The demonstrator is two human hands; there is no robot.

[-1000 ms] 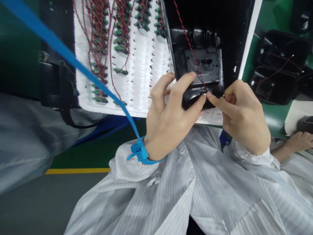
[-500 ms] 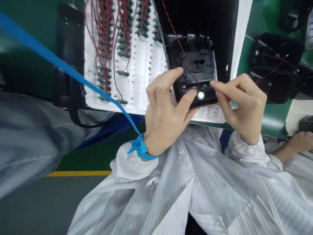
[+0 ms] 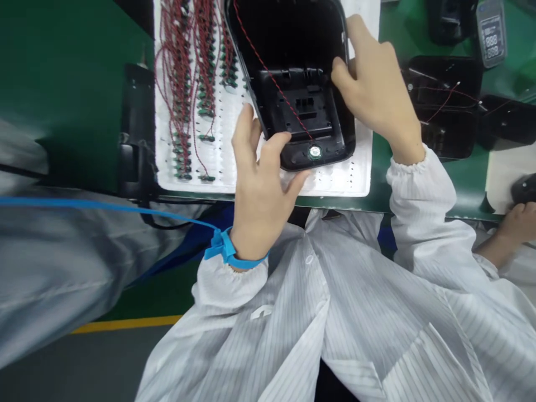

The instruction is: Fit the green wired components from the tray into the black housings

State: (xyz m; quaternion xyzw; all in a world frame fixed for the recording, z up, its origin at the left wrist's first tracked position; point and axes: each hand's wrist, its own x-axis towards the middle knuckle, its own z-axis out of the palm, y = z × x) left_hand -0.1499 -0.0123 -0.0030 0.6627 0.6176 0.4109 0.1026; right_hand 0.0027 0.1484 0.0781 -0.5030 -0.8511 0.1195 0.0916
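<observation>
Wristband (image 3: 224,247), bright blue, sat just behind the left hand (image 3: 260,178), which pinched the near left corner of a black housing (image 3: 305,50) over a white tray (image 3: 362,159). A silver disc (image 3: 315,152) sat in the housing's near end — red twisted wire (image 3: 278,89) running up from it — while, farther off, the right hand (image 3: 379,89) clasped the right wall.

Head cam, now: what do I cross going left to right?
Black unit → red-wired green boards → left hand → round silver part → right hand → black casing beside the right wrist → display piece with digits → co-worker's hand.
</observation>
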